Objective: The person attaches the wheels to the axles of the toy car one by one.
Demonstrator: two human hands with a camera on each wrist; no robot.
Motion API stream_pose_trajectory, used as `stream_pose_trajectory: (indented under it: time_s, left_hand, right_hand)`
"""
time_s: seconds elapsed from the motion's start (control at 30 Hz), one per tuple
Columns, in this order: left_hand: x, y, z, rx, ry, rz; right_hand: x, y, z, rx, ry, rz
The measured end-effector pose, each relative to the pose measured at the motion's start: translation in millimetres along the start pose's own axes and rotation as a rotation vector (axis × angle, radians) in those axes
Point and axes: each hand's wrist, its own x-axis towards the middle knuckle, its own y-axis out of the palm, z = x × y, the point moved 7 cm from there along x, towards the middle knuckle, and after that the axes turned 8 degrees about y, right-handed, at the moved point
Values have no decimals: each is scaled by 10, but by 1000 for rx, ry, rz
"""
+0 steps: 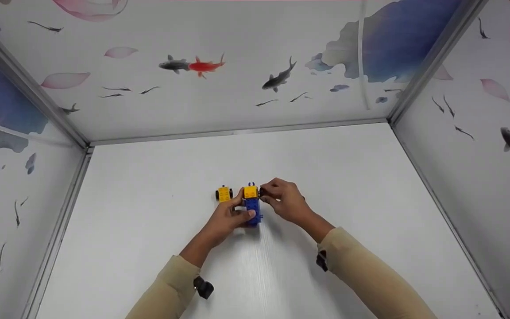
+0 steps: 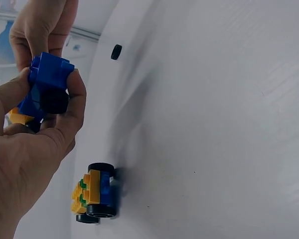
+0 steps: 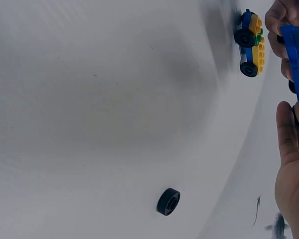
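Observation:
My left hand (image 1: pixel 223 221) grips a blue toy-brick vehicle (image 1: pixel 252 205) with a yellow block (image 1: pixel 250 192) at its far end. Its thumb lies on top of the blue part. A black wheel (image 2: pixel 55 101) shows on the vehicle's underside in the left wrist view. On the vehicle's right side, near the yellow block, my right hand (image 1: pixel 288 200) pinches another small black wheel (image 1: pixel 262 191) between thumb and fingers, right against the side. In the right wrist view the thumb and fingers partly hide that wheel.
Left of the hands stands a second toy car (image 1: pixel 224 194), yellow, blue and green with black wheels. A loose black wheel (image 3: pixel 168 201) lies on the white table (image 1: pixel 148 248) to the right, mostly behind the right wrist in the head view. Printed panels wall in the table.

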Motion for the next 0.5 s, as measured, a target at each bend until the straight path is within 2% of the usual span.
stream_pose_trajectory:
  time_s: [0.3,0.5]
  left_hand:
    - [-8,-9,24,5,-8,-2]
    - [-15,-13,24,10,-5,6]
  right_hand:
    - [3,28,10,-45,-20,9]
    - [4,34,23,-31,-42,7]
